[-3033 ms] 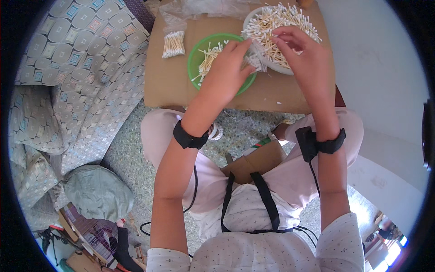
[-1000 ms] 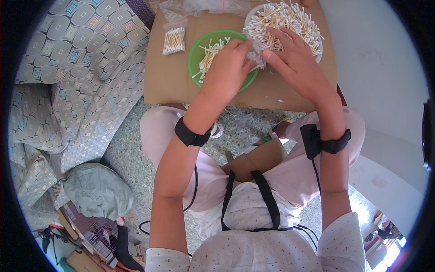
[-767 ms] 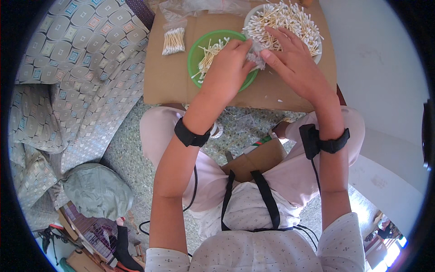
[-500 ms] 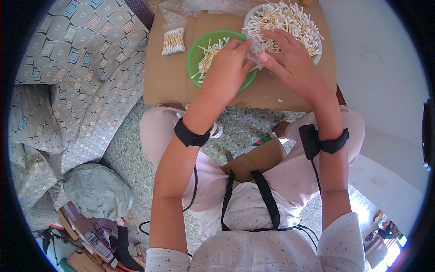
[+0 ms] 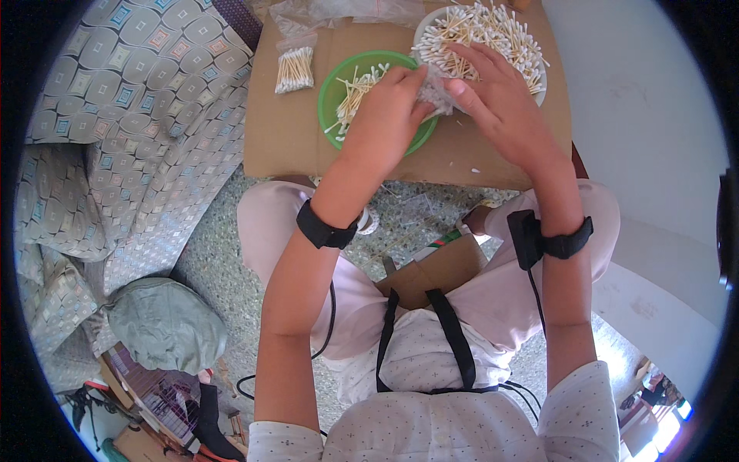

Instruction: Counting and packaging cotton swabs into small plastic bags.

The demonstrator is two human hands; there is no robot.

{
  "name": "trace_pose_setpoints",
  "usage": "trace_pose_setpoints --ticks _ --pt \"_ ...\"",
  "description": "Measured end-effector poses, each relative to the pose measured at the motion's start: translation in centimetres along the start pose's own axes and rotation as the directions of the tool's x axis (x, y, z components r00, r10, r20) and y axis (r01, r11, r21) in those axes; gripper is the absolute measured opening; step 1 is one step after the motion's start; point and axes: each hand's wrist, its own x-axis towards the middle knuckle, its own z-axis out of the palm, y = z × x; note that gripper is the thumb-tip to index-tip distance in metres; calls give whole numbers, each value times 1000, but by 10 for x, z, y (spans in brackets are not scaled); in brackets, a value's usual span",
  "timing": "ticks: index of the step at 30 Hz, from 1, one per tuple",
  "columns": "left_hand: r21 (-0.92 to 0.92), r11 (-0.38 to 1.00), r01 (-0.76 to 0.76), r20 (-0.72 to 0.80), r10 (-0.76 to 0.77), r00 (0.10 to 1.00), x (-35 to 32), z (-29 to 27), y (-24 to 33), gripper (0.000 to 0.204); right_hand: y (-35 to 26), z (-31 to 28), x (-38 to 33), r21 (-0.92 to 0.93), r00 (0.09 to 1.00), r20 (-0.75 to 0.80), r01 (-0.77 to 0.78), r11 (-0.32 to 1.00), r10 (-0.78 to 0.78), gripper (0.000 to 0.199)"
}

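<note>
My left hand (image 5: 383, 108) is closed on a crumpled clear plastic bag (image 5: 436, 91), held over the right rim of a green bowl (image 5: 329, 86). Loose cotton swabs (image 5: 356, 94) lie in that bowl. Beside the bag is my right hand (image 5: 500, 104), its fingers apart and its thumb close to the plastic; whether they touch is hard to tell. Its fingertips reach over a white bowl (image 5: 543, 91) heaped with cotton swabs (image 5: 485, 37). A filled clear bag of cotton swabs (image 5: 295, 69) lies left of the green bowl.
Everything stands on a cardboard-topped surface (image 5: 285, 142). More clear plastic bags (image 5: 369, 9) lie along its far edge. Patterned cloth (image 5: 146, 92) hangs at the left, and a pale wall (image 5: 639, 115) rises at the right. A cardboard piece (image 5: 435, 269) sits between my legs.
My right hand has shifted slightly to the right, its thumb drawing back from the bag. More of the plastic shows now. My left hand has hardly moved.
</note>
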Motion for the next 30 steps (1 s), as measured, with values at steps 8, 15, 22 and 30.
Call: trace_pose_setpoints --ticks 8,15,22,30 --pt "9 1000 -10 -4 10 1000 1 1 0 41 -1 5 -1 -73 999 53 15 997 -12 56" --pt "105 994 -13 72 6 997 1 -15 -6 57 13 -4 4 -95 989 -116 78 992 -89 40" --pt "-136 985 106 44 -101 994 9 -37 -9 53 25 -7 -2 -236 975 -217 -97 967 45 28" --pt "-233 965 123 -66 -142 988 12 -31 -7 45 32 -1 5 -128 961 -165 -244 961 222 16"
